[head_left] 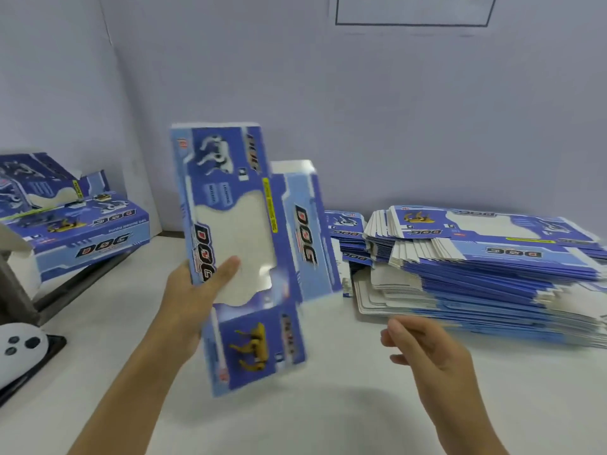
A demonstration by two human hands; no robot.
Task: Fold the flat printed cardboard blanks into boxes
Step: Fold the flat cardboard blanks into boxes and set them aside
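Note:
My left hand [192, 297] grips a blue printed "DOG" cardboard blank [243, 244] by its left edge, thumb across the front near the clear window. The blank stands upright above the white table and is partly opened, a side panel angling off to the right. My right hand [423, 349] hovers open and empty to the right of the blank, in front of a tall stack of flat blanks [486, 267]. Motion blurs the blank and both hands.
Folded DOG boxes [88, 234] lie piled at the left on a dark stand. A white controller [19, 349] rests at the left edge. A smaller pile of blanks [346, 231] sits behind the held one. A pale wall [361, 110] closes the back.

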